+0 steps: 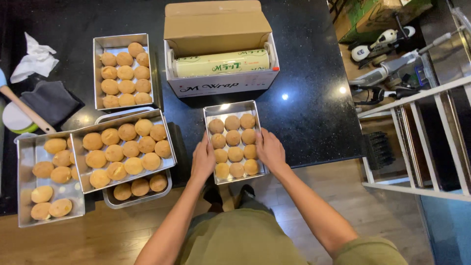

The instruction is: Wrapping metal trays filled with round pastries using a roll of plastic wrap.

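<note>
Open brown-and-white carton (219, 49) with pale green wrap roll (222, 63) at upper centre. Below, steel tray (212, 114) of buns, long axis up-down, grasped by left hand (203, 159) and right hand (270, 149) at its sides.

Wrap box (221, 73) seemingly close beyond tray (212, 112)
</note>
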